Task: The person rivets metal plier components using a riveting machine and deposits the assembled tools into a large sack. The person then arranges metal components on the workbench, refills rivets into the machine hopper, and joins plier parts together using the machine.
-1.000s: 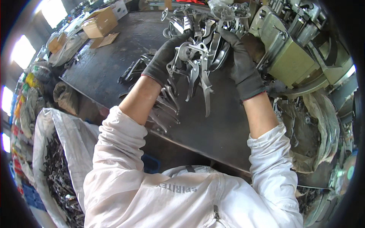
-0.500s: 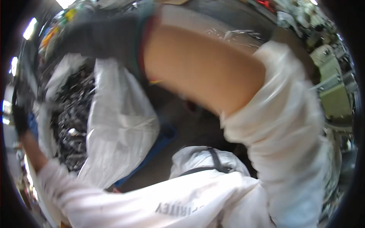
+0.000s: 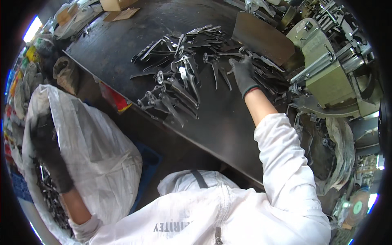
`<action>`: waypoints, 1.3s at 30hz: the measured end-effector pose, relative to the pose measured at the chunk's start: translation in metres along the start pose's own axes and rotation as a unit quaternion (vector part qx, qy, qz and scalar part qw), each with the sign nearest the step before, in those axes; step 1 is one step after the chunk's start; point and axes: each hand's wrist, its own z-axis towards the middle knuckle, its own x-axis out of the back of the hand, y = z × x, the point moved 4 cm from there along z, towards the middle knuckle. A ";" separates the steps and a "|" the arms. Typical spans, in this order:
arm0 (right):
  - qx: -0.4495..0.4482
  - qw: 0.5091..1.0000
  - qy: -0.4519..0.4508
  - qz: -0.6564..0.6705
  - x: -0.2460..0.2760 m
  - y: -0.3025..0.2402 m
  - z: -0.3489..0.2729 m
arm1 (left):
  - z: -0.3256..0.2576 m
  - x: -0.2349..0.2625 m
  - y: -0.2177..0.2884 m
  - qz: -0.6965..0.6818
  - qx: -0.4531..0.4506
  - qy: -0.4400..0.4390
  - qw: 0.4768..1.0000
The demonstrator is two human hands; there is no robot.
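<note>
My right hand, in a dark grey glove with a red cuff, is over the dark metal table. Its fingers look apart, with nothing visible in them, beside long thin metal pieces. To its left lie several shiny metal plier-like parts with long legs, heaped loosely. Down at the far left my left hand, also gloved, reaches inside a white woven sack. Dark metal pieces show within the sack. Blur and shade hide the left fingers.
A green machine stands at the right, with a brown sheet-metal plate next to it. Boxboard sits at the table's far edge. A blue pallet lies under the sack. Bags crowd the left.
My right arm has swung from the upper left, above the sack, over to the table. The view has turned right, bringing the table into sight. My left hand is now down in the sack.
</note>
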 end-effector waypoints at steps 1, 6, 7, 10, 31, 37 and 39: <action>-0.001 0.999 0.029 -0.045 -0.008 0.009 0.013 | -0.008 -0.028 0.065 -0.258 0.089 -0.081 0.959; -0.003 0.940 0.162 -0.301 -0.033 0.070 0.065 | -0.068 -0.132 0.154 -0.593 0.374 -0.312 0.641; -0.010 0.940 0.159 -0.302 -0.024 0.089 0.079 | -0.074 -0.145 0.171 -0.604 0.419 -0.326 0.594; 0.178 0.951 0.215 -0.133 -0.009 0.104 0.083 | -0.086 -0.191 0.188 -0.674 0.465 -0.258 0.513; 0.091 0.961 -0.085 -0.247 -0.114 0.011 -0.092 | -0.031 -0.304 0.229 -0.668 0.478 -0.095 0.563; -0.014 0.994 -0.060 0.086 -0.094 0.019 -0.076 | -0.040 -0.316 0.217 -0.651 0.483 -0.114 0.574; -0.020 0.987 0.010 0.156 -0.077 0.028 -0.056 | -0.042 -0.317 0.214 -0.684 0.486 -0.119 0.531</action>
